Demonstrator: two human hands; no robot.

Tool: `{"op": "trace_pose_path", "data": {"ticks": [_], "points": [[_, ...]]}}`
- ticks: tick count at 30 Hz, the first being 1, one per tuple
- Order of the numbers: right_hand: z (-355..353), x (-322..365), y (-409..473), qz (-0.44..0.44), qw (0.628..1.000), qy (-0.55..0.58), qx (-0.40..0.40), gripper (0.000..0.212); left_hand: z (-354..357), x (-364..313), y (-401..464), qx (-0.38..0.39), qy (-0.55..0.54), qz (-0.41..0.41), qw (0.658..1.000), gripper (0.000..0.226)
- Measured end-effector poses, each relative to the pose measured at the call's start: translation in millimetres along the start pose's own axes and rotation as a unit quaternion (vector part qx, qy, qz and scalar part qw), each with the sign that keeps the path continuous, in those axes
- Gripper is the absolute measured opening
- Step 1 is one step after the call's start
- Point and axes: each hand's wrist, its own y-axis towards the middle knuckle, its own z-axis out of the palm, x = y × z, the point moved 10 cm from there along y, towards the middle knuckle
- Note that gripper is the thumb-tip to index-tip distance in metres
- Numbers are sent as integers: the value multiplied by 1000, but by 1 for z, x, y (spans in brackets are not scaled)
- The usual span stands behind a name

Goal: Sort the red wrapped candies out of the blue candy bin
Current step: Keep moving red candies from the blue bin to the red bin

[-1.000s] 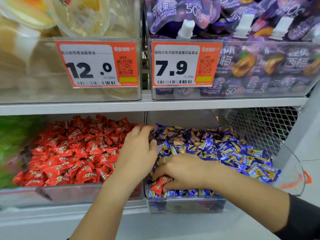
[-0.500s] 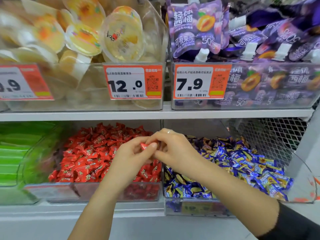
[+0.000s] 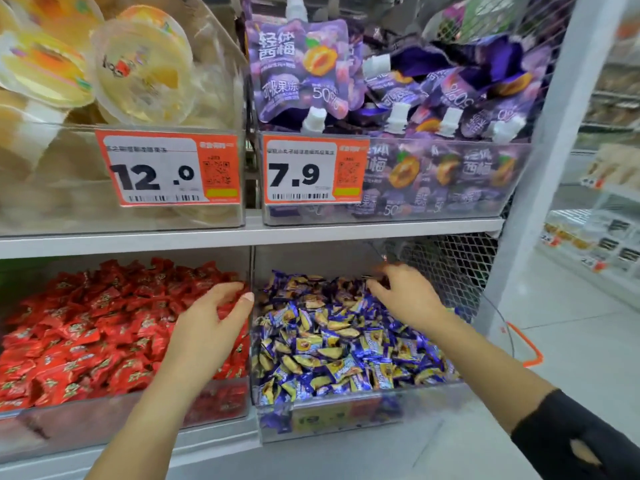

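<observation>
Red wrapped candies (image 3: 86, 334) fill the clear left bin (image 3: 121, 414) on the lower shelf. Blue and gold wrapped candies (image 3: 346, 344) fill the clear right bin (image 3: 329, 415) beside it. I see no red candy among the blue ones. My left hand (image 3: 211, 327) hovers over the right end of the red pile, fingers relaxed and spread, with nothing in it. My right hand (image 3: 405, 296) reaches to the back of the blue bin. Its blurred thumb and fingers are apart just above the candies.
The upper shelf (image 3: 242, 235) carries a bin of jelly cups (image 3: 138, 71) and a bin of purple pouches (image 3: 398, 98), with price tags 12.0 (image 3: 166, 168) and 7.9 (image 3: 311, 169). Wire mesh (image 3: 453, 265) and a white post (image 3: 540, 174) close the right side. Aisle floor lies beyond.
My hands met with a red candy between them half a second ago. Since then they have parted: the left went over the red bin and let go, the right went back into the blue bin.
</observation>
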Motion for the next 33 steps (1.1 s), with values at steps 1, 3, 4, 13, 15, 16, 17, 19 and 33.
{"op": "trace_pose_path", "data": {"ticks": [1, 3, 4, 13, 15, 16, 17, 19, 33], "points": [[2, -27, 7, 38, 998, -35, 30, 37, 14, -8, 0, 24, -43, -3, 999, 39], [13, -62, 15, 81, 988, -82, 104, 36, 31, -19, 0, 42, -76, -19, 996, 44], [22, -67, 17, 89, 982, -84, 142, 35, 35, -22, 2, 37, -71, -21, 997, 45], [97, 0, 4, 41, 950, 124, 285, 60, 41, -23, 4, 24, 65, -41, 997, 55], [95, 29, -10, -33, 951, 104, 288, 54, 40, -25, 4, 21, 70, -38, 997, 54], [92, 40, -17, -66, 954, 72, 284, 53, 40, -25, 3, 22, 75, -36, 996, 54], [88, 48, -23, -92, 956, 40, 276, 52, 40, -26, 3, 25, 84, -33, 996, 56], [79, 51, -31, -124, 957, 30, 259, 49, 40, -27, 2, 27, 94, -29, 995, 58], [78, -78, 66, 138, 971, 64, 183, 45, 38, -38, -3, -12, 63, -9, 998, 44]]}}
